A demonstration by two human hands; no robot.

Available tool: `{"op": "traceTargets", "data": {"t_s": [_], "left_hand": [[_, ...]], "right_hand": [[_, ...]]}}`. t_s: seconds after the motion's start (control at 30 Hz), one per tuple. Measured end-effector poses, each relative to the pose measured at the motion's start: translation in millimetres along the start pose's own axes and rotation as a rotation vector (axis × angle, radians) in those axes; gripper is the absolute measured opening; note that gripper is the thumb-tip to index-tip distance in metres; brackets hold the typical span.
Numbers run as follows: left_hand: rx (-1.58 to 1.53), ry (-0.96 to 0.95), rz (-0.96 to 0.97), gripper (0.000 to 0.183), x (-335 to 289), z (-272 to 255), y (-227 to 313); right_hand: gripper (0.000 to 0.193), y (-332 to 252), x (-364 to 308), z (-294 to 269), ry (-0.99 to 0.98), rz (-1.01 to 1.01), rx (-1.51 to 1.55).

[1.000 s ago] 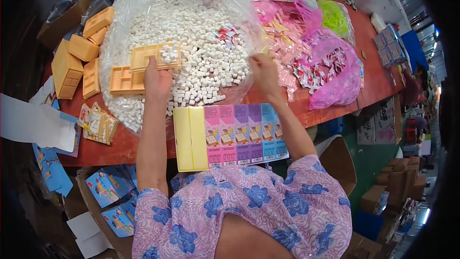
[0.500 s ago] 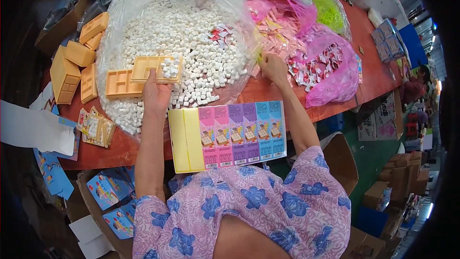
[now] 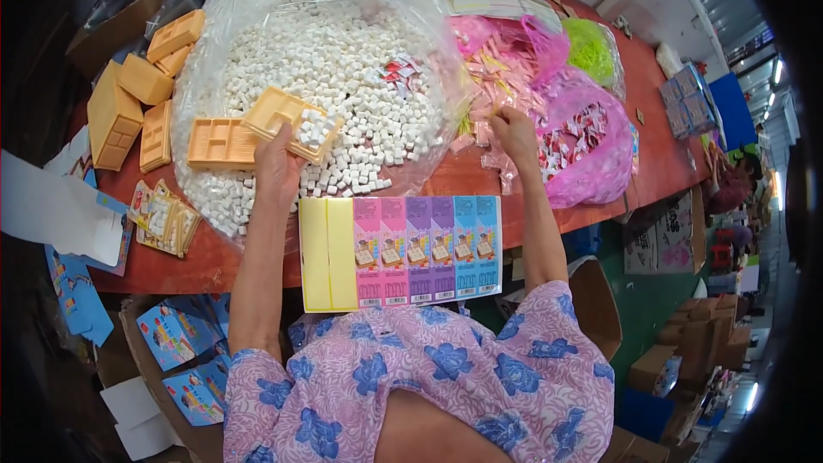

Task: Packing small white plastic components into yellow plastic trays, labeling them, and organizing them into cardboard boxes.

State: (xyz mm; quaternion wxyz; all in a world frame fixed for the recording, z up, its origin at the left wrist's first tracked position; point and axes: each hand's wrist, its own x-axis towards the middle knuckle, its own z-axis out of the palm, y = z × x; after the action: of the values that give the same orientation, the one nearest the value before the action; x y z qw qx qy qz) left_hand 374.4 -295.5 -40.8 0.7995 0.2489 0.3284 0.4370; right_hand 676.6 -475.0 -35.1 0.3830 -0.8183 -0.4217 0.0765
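Note:
My left hand is closed on the edge of a tan plastic compartment tray, thumb on top. White cubes fill the tray's right-hand compartment; the others I can see into look bare. The tray is tilted, overlapping a second tan tray that lies on a clear plastic bag heaped with white cubes. My right hand has its fingers pinched together beside small pink packets and thin yellow-green strips. Whatever it may hold is too small to make out.
Tan trays are stacked at left, near filled trays. A printed sticker sheet lies at the table's front edge. Pink bags hold red-and-white sachets; a green bundle sits behind. Blue printed cards fill a carton below.
The tray in my left hand has turned clockwise, its right end dropping nearer me. My right hand has drawn back to the right, away from the yellow-green strips. The whole view has shifted slightly.

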Motion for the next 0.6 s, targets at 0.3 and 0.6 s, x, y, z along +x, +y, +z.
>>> {"op": "traceTargets", "data": {"t_s": [0.3,0.6], "left_hand": [[0.073,-0.139,-0.038,0.037,1,-8,-5],[0.199,-0.151,-0.029,0.038,-9,-2,3]], "right_hand": [[0.012,23,2,0,-0.072,-0.095,-0.176],[0.012,-25,-5,-20,-0.106,0.025,-0.356]]}}
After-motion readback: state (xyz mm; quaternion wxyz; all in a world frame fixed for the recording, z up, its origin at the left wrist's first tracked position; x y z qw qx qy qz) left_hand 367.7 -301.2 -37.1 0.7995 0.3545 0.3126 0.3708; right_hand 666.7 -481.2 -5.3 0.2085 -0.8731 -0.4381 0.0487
